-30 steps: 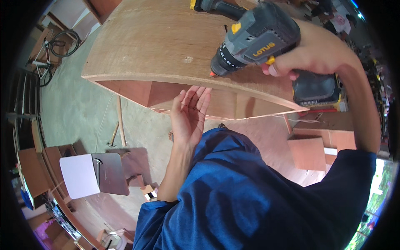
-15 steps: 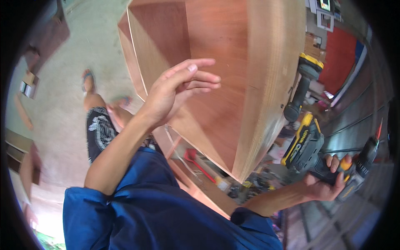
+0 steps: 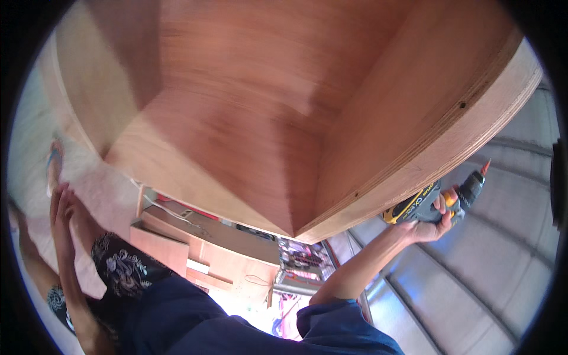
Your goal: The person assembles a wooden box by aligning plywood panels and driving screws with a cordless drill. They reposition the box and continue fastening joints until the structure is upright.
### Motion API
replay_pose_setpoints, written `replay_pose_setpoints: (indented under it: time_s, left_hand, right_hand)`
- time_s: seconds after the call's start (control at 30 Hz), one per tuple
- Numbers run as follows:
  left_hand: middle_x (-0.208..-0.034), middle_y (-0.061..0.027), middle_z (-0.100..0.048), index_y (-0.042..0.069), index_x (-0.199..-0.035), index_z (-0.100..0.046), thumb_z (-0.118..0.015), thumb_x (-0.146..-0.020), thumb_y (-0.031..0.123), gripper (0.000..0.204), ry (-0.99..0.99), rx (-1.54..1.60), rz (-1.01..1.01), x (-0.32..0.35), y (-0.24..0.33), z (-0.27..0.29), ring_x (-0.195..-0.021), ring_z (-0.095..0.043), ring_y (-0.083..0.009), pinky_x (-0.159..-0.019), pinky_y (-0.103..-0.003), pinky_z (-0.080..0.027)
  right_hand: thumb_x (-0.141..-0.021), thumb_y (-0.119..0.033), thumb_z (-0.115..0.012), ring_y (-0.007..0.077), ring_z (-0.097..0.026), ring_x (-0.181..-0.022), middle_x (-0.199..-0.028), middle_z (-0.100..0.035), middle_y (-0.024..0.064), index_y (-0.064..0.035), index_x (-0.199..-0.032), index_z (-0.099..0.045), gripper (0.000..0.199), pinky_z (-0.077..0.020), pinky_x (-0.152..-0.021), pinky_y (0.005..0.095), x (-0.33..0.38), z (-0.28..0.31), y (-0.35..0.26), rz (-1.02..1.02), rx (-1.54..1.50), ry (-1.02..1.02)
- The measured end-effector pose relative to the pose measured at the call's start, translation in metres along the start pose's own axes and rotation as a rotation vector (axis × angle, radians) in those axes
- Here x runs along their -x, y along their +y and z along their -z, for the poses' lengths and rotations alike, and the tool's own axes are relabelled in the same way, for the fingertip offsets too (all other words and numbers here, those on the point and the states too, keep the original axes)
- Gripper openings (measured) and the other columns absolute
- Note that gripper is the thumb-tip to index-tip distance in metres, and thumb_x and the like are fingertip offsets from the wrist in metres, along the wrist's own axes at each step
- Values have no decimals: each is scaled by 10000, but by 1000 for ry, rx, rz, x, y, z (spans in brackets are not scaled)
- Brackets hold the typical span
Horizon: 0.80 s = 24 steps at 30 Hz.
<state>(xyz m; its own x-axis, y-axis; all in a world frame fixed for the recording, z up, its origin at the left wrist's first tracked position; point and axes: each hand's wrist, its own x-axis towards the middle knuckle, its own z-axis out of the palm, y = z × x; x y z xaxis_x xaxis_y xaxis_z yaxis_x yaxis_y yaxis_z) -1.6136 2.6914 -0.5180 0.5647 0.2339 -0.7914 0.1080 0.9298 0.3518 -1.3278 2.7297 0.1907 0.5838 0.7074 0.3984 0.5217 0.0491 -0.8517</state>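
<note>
My right hand [image 3: 431, 228] grips a cordless drill [image 3: 417, 204] by its handle, out beyond the right side of a large plywood cabinet box [image 3: 236, 77]. The drill is black and yellow, and its red-tipped bit points up and away. Part of its battery end is hidden behind the box's lower edge. My left hand [image 3: 62, 207] hangs low at the far left beside my leg, its fingers stretched out with nothing visible in them. The cabinet box shows its open inside, with small dark holes in the edge of its right panel [image 3: 426, 130].
Below the box's near edge stands a wooden bench or cabinet frame [image 3: 231, 248] with a pale cable [image 3: 171, 210] on it. Cluttered shelves [image 3: 305, 260] stand beside it. A corrugated metal wall [image 3: 473, 266] runs along the right. Concrete floor [image 3: 106, 195] lies at the left.
My left hand has dropped from in front of the box to beside my leg. The view has turned, and the box now fills more of it. The drill stays in my right hand.
</note>
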Motion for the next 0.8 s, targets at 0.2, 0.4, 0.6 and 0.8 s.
replay_pose_setpoints:
  time_s: [0.2,0.4,0.6,0.8]
  left_hand:
    - [-1501,-83,-549,81,-1485,-566,-475,-1119,322,448,-26,-189,-182,-12,-39,25,-1357,-533,-212,-1136,-377,-411]
    - [-1525,-93,-525,76,-1490,-550,-425,-1091,292,470,-37,-229,-46,-12,-15,21,-1373,-537,-259,-1176,-412,-392]
    - [-1509,-96,-532,72,-1460,-583,-430,-1079,298,469,-36,-276,-81,-17,-38,23,-1361,-548,-261,-1166,-416,-410]
    - [-1391,-106,-562,79,-1551,-450,-507,-1056,195,512,-85,-17,-44,-22,-95,44,-1259,-577,-230,-1081,-372,-464]
  right_hand:
    - [-876,-54,-609,106,-602,-808,-1177,-623,71,47,-1434,-438,592,-539,-850,304,-5,10,-8,-87,83,-75]
    - [-878,-68,-606,89,-621,-805,-1129,-630,35,36,-1381,-475,530,-557,-899,308,-10,3,-2,-23,265,5]
    - [-875,-55,-595,94,-622,-803,-1161,-633,56,75,-1438,-472,590,-562,-859,303,-13,0,6,-75,83,-108]
    - [-863,-49,-597,122,-567,-770,-1199,-618,86,51,-1460,-470,618,-511,-789,293,-9,-13,23,-67,-139,-80]
